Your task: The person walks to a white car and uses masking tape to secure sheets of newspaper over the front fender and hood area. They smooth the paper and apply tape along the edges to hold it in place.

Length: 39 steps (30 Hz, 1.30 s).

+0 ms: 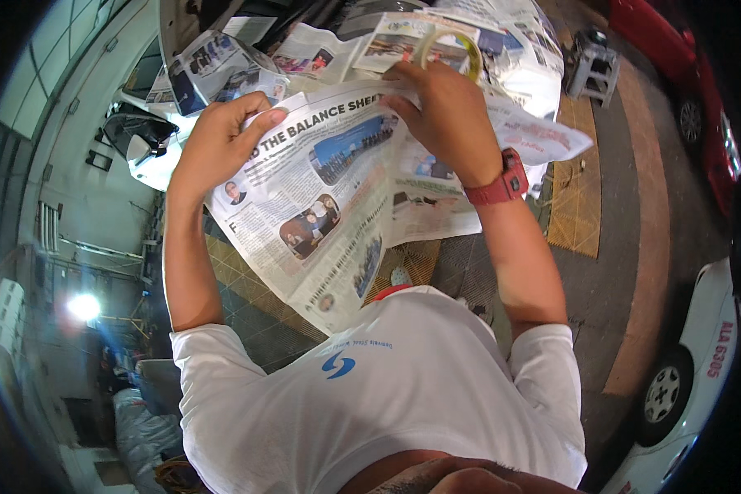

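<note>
I am standing in a car body or paint workshop: newspaper sheets point(337, 181) are masking a vehicle, parked cars point(683, 387) are flanking the floor grating point(580, 198).
</note>
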{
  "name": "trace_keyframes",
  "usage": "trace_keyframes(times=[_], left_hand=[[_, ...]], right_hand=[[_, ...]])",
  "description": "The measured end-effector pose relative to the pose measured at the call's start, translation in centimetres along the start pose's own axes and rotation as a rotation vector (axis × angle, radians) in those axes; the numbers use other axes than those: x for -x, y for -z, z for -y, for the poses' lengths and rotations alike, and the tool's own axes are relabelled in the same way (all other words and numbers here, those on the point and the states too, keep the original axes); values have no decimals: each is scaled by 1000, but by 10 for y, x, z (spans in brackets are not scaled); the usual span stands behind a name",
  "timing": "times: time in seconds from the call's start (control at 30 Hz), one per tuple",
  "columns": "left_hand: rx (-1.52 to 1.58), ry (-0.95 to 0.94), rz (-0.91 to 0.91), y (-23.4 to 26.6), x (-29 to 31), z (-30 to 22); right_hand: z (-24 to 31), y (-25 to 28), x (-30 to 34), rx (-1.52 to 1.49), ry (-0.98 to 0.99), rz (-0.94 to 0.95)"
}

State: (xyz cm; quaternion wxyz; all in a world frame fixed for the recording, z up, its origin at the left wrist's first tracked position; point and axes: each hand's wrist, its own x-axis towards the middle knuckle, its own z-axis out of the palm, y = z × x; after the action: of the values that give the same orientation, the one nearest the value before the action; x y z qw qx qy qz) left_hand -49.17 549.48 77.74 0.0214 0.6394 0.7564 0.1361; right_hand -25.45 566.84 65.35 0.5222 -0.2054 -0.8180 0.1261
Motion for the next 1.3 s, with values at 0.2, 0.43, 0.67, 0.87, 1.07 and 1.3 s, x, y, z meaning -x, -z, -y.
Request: trace_keyframes(times=[0.2,0.43,0.67,0.87,1.07,1.3], left_hand=[[-99,29,-264,-32,2,31],[106,427,-435,-67,56,230],[478,933,-531,-148,224,395],[-118,1550,-285,-207,452,500],[38,1916,-797,-291,529,407],[266,1702,-994,-315,468,335]], right_hand=[[-40,10,28,-132,-7,108],[-118,33,46,-327,-156,101],[-238,31,-25,-265,-318,-12],[-406,33,-103,108,-482,-141],[-427,-28,-228,327,-483,-477],[-316,-214,-251,296,69,-116]])
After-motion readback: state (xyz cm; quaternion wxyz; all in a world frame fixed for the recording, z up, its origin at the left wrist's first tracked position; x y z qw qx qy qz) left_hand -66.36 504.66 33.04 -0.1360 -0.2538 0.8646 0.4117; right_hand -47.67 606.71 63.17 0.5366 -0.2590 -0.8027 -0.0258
